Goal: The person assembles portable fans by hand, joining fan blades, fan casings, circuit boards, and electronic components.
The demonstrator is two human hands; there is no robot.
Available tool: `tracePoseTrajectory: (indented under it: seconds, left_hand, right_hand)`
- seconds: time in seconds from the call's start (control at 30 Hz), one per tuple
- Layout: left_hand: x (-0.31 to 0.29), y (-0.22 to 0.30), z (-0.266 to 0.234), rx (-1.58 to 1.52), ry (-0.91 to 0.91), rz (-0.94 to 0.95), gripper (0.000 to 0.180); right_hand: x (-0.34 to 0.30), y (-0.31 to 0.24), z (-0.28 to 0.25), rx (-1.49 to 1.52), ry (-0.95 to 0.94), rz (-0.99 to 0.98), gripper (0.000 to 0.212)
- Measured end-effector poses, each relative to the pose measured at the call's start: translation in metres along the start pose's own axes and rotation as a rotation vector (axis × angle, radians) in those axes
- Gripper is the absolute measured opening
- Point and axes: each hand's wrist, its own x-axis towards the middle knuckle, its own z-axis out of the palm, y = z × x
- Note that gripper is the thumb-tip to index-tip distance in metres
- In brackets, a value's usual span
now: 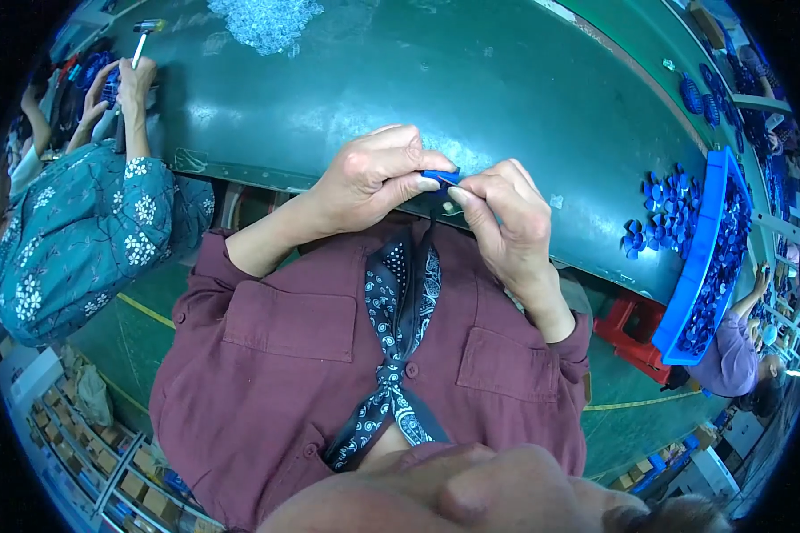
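Close to the table's front edge, my two hands meet over a small blue plastic piece (439,177). My left hand (375,178) pinches it between thumb and forefinger from the left. The fingers of my right hand (509,210) are pinched together at its right end, on a thin, dark, pin-like part (449,183) too small to name. A pile of similar blue round pieces (671,211) lies on the table to the right of my hands. Fingers hide most of the held piece.
The green table (471,80) stretches ahead. A blue tray (698,266) of blue pieces overhangs its right edge, above a red stool (631,333). Clear small parts (265,19) lie heaped at the far side. On the left, a co-worker's hand holds a hammer (141,40).
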Motion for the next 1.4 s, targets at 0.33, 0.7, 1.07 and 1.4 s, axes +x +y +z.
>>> tracePoseTrajectory:
  seconds: [0.33, 0.7, 1.07, 1.4]
  left_hand:
    - [-0.003, -0.001, -0.005, -0.159, 0.056, -0.094, 0.017]
    - [-0.001, -0.002, 0.007, -1.024, 0.195, -0.716, 0.023]
    - [0.012, -0.016, 0.011, -1.141, 0.256, -0.806, 0.025]
    - [0.041, -0.074, 0.003, -0.425, 0.234, -0.726, 0.019]
  right_hand:
    - [0.015, -0.002, -0.010, -0.042, -0.032, -0.006, 0.009]
    - [0.037, 0.002, -0.011, -0.380, -0.034, -0.245, 0.011]
    - [0.048, 0.029, -0.010, -0.414, 0.007, -0.252, 0.012]
    - [0.012, 0.046, 0.037, -0.391, -0.083, -0.091, 0.065]
